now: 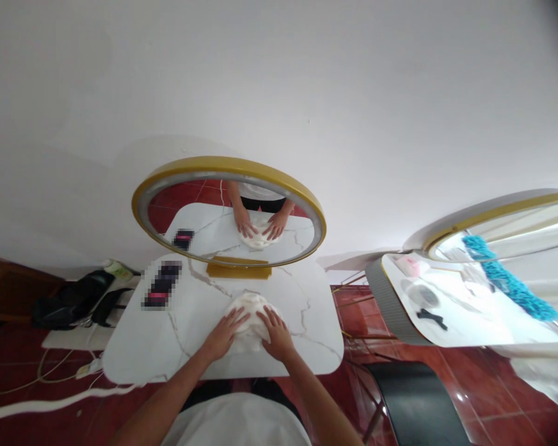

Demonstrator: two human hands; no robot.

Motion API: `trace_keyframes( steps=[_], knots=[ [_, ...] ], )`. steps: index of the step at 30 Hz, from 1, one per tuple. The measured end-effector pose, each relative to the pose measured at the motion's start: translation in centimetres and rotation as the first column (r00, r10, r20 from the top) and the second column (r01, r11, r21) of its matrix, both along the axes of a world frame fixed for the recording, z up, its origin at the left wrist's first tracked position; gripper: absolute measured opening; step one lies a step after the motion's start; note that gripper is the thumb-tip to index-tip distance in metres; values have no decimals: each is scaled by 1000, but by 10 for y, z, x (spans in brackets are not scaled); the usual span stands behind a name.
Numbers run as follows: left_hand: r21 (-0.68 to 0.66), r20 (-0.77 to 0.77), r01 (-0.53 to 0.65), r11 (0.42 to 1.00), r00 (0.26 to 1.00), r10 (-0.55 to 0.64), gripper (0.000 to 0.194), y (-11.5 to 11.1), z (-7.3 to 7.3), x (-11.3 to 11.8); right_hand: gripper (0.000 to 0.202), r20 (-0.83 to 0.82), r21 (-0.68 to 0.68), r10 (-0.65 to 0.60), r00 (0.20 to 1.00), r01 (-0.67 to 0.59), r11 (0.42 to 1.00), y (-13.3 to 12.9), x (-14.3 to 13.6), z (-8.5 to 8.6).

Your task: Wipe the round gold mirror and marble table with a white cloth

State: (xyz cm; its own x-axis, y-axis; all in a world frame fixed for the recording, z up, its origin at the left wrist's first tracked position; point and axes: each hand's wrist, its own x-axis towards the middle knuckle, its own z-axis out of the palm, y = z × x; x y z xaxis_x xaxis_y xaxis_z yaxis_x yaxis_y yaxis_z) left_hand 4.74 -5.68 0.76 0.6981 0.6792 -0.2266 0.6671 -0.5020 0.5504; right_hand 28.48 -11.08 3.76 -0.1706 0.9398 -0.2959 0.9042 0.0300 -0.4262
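Note:
A bunched white cloth [250, 316] lies on the white marbled table [307, 353], near its front middle. My left hand [226, 332] rests on the cloth's left side, its fingers spread. On the right side, my right hand [276, 333] lies with fingers apart on the same cloth. Both palms face down, and neither hand closes round the cloth. The gold-framed round mirror [232, 164] behind shows both hands and the cloth in reflection.
A pixelated dark item [162, 284] lies on the table's left. A gold mirror base [239, 270] stands at the back. To the right are a black chair [413, 396] and a second table [474, 331] with a black item [431, 318]. A black bag [74, 300] sits far left.

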Motion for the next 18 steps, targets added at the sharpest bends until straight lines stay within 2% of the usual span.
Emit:
trace_keyframes(
  steps=[5,8,10,13,18],
  knots=[
    [-14,-72,-108,994,992,106,87,37,13,-4,90,9,46,-49,999,49,998,43,-25,-5],
    [-20,-69,-150,988,986,149,89,39,16,-6,86,18,68,-87,996,86,994,49,-38,-5],
    [-15,-59,-169,986,984,168,88,28,14,-9,86,21,70,-96,995,94,993,42,-43,-4],
    [10,-37,-169,986,985,169,86,-1,10,-20,87,20,53,-69,997,68,996,14,-47,-5],
    [38,-23,-93,995,995,93,83,-54,8,-49,92,-13,-61,111,994,-111,992,-39,-41,-12]
  ],
)
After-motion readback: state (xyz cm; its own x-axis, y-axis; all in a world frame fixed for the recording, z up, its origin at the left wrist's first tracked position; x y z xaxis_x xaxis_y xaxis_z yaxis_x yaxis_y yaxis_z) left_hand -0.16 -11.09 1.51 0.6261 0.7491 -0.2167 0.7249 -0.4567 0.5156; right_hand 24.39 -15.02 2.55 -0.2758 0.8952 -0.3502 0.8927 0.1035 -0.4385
